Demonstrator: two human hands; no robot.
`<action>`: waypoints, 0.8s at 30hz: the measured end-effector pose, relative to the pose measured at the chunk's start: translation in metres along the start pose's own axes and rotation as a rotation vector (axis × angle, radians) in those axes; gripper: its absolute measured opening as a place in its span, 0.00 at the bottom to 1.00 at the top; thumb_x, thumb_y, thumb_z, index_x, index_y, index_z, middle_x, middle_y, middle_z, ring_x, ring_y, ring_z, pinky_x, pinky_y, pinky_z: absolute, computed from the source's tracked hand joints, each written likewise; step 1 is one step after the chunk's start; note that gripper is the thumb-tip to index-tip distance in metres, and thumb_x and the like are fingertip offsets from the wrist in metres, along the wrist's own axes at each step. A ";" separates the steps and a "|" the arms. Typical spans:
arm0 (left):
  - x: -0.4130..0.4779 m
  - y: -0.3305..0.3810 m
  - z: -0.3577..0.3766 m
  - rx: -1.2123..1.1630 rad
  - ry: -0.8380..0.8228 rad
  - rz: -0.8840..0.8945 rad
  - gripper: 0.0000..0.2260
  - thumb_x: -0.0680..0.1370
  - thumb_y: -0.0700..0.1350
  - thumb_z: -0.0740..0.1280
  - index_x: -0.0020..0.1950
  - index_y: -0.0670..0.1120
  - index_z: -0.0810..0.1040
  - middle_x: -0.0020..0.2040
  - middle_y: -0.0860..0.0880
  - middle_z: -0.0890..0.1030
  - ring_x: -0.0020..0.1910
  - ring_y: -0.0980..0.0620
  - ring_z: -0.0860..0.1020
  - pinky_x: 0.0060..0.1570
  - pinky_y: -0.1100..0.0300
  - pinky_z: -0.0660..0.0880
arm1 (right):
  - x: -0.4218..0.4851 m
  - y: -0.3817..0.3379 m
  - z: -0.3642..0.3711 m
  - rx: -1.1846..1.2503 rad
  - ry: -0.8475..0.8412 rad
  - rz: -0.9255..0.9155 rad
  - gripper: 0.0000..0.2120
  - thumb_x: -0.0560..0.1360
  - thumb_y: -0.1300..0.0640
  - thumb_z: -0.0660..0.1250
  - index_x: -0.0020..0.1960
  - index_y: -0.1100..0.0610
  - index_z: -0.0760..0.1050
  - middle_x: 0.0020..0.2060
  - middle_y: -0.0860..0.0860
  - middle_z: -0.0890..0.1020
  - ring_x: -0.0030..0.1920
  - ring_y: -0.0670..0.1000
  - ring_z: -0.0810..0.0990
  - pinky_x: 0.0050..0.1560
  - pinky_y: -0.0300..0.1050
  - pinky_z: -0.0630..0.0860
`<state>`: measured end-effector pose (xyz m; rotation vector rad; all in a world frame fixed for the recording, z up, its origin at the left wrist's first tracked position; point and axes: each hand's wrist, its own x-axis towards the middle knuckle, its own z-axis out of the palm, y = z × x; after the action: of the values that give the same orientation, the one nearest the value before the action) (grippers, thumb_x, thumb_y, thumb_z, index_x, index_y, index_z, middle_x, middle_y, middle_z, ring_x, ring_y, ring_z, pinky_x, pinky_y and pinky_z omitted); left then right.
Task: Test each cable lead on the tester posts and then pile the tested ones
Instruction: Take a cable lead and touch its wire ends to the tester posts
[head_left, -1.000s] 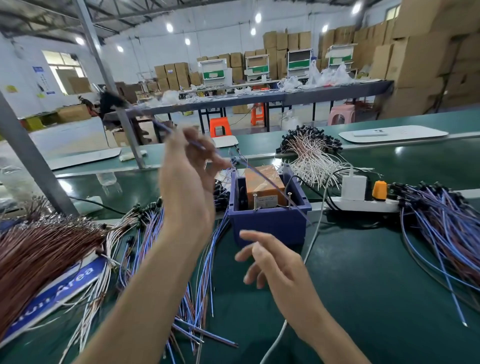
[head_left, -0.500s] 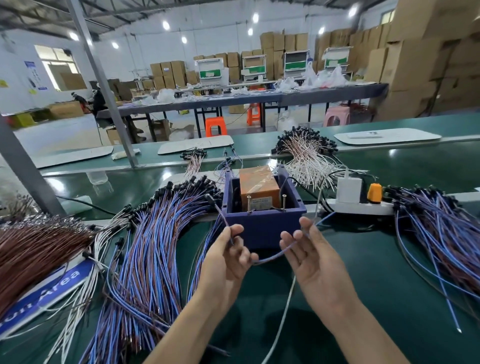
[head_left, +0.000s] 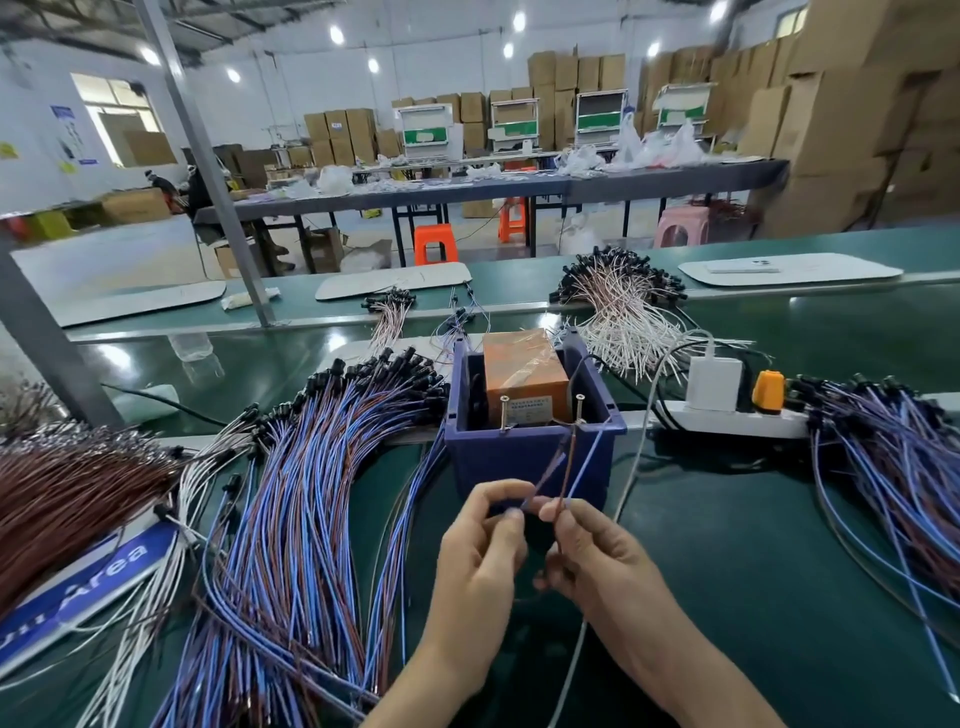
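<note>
cable lead (head_left: 567, 467): thin, light, floppy, tips up by tester posts (head_left: 579, 409), contact unclear | left hand (head_left: 483, 545), right hand (head_left: 602, 566): fingertips pinch one wire each | grip: best close to tips, likely buckles otherwise

Blue sign (head_left: 93, 582) cut by edge, tester label (head_left: 525, 408) unreadable
</note>
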<state>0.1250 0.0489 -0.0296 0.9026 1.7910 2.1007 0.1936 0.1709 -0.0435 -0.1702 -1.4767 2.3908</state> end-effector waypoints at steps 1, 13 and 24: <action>-0.001 -0.001 0.002 -0.003 -0.034 -0.013 0.12 0.84 0.37 0.60 0.54 0.50 0.81 0.32 0.49 0.73 0.31 0.55 0.70 0.31 0.64 0.72 | 0.000 0.001 0.000 -0.007 -0.004 0.005 0.22 0.67 0.41 0.79 0.52 0.56 0.84 0.43 0.54 0.84 0.34 0.49 0.78 0.42 0.45 0.80; -0.001 -0.002 0.012 -0.003 -0.038 -0.074 0.11 0.85 0.38 0.59 0.61 0.47 0.79 0.36 0.52 0.82 0.33 0.60 0.77 0.34 0.65 0.75 | 0.001 0.003 0.005 -0.252 0.193 -0.100 0.11 0.73 0.48 0.70 0.53 0.47 0.86 0.40 0.57 0.86 0.34 0.51 0.80 0.38 0.46 0.82; 0.007 -0.002 0.010 -0.169 -0.063 -0.094 0.10 0.80 0.51 0.66 0.48 0.46 0.82 0.29 0.53 0.74 0.31 0.56 0.74 0.32 0.61 0.76 | -0.003 -0.005 0.008 -0.240 0.233 -0.106 0.11 0.71 0.50 0.72 0.52 0.46 0.87 0.42 0.54 0.87 0.38 0.48 0.83 0.38 0.39 0.80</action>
<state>0.1250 0.0614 -0.0291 0.8145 1.5667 2.1020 0.1953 0.1651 -0.0360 -0.4019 -1.6111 2.0286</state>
